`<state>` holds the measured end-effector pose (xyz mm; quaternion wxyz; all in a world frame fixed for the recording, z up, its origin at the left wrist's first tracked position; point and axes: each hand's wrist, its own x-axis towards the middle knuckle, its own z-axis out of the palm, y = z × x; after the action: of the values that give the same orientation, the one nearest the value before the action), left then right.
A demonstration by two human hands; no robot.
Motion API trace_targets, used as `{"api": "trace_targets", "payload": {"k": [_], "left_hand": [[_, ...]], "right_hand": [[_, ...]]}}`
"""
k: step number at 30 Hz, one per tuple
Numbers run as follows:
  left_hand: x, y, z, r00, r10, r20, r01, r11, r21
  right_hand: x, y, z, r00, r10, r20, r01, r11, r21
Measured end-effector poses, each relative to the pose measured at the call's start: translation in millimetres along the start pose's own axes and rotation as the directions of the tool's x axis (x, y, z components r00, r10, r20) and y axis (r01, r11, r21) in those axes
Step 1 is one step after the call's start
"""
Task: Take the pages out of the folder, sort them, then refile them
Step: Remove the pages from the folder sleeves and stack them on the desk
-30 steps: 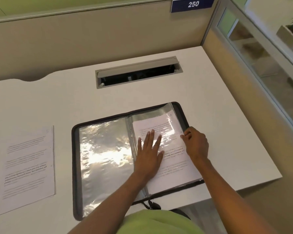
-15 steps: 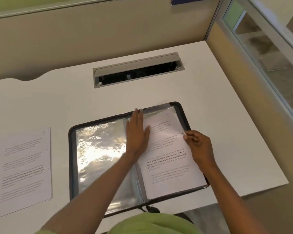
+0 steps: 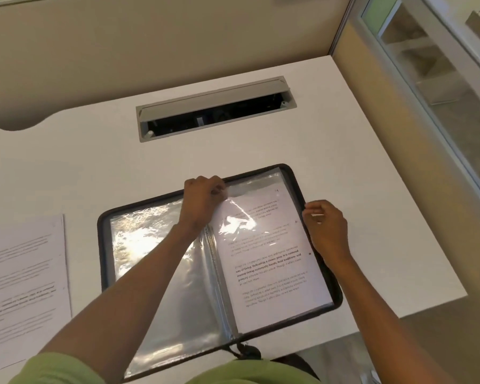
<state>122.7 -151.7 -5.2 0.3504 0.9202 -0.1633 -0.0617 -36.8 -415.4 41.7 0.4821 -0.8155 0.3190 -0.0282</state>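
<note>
So, a black zip-edged folder (image 3: 102,245) with clear plastic sleeves is laid open on the white desk (image 3: 94,167), near edge, right of centre. The left-side sleeves (image 3: 139,245) look empty. A printed white page (image 3: 275,273) is still tucked in the clear right-hand sleeve (image 3: 241,225).

What's changed: a second ago the left hand (image 3: 203,198) was pressed flat on the middle of that page. It has since been slid up along the spine to the far corner. There its fingers are curled and the sleeve's top edge is pinched and lifted a bit, going by the raised ridge of glare.

The right hand (image 3: 326,223) has been kept at the folder's right rim and shifted slightly farther up. Its fingers are curled tight, but whether the sleeve edge is actually gripped can't be made out.

One loose printed sheet (image 3: 22,286) is already lying well apart on the left of the desk. So this is probably still the take-out stage: the sleeve mouth is being opened so the page can be pulled through the top. Nothing is sorted or refiled yet, as far as can be judged. A grey cable hatch (image 3: 214,106) is set in the far part of the desk.
</note>
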Motion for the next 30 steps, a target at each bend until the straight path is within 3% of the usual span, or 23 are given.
{"api": "trace_targets", "payload": {"k": [3,6,8,11,15,17,21,25,30], "left_hand": [[-11,2,3,0.994,0.028,-0.101,-0.025,0.999,0.029],[-14,-2,5,0.988,0.068,-0.140,-0.063,0.997,0.035],[-14,-5,8,0.981,0.117,-0.154,-0.105,0.991,0.085],[-16,-8,11,0.969,0.153,-0.193,-0.135,0.985,0.105],[-20,-7,7,0.981,0.128,-0.146,-0.118,0.990,0.075],[-22,-8,6,0.984,0.116,-0.136,-0.111,0.993,0.040],[-24,-12,8,0.983,0.109,-0.145,-0.109,0.994,0.010],[-25,-8,8,0.981,0.107,-0.162,-0.108,0.994,0.004],[-42,6,15,0.958,0.042,-0.282,-0.044,0.999,0.000]], "right_hand": [[25,-39,14,0.961,-0.271,-0.051,0.267,0.961,-0.076],[53,-88,38,0.887,-0.428,0.172,0.441,0.896,-0.044],[71,-118,56,0.809,-0.437,0.393,0.514,0.850,-0.113],[94,-147,80,0.667,-0.303,0.681,0.596,0.765,-0.243],[114,-153,105,0.512,-0.059,0.857,0.705,0.599,-0.380],[119,-150,115,0.498,0.025,0.867,0.741,0.507,-0.440],[128,-143,129,0.507,0.142,0.850,0.688,0.528,-0.498],[129,-144,135,0.466,0.238,0.852,0.733,0.435,-0.522],[121,-140,139,0.452,0.268,0.851,0.785,0.334,-0.522]]}}
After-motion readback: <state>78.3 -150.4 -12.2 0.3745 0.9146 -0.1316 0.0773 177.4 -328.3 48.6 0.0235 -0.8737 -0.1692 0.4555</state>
